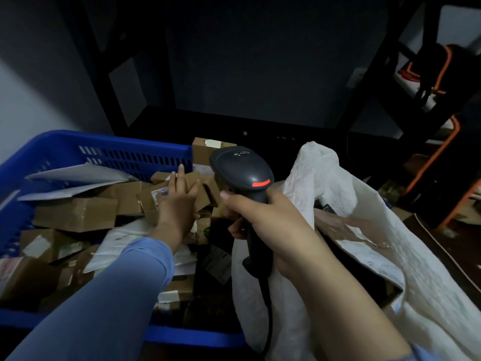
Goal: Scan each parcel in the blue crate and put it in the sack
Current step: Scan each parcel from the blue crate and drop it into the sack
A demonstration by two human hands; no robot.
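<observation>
The blue crate (65, 149) on the left holds several brown cardboard parcels and grey mailers. My left hand (178, 201) reaches into it, fingers straight, lying on a small brown parcel (153, 198) with a white label near the crate's far right. My right hand (263, 222) grips the handle of a black barcode scanner (242, 170), held upright between crate and sack, its red strip lit. The white sack (364, 204) stands open on the right with a flat parcel (346, 230) showing inside.
A dark metal shelf frame (125, 61) rises behind the crate. Black and orange bags (442, 74) sit on a rack at the far right. A light cable (447, 259) runs along the floor beside the sack. The scanner's cord hangs down in front of the sack.
</observation>
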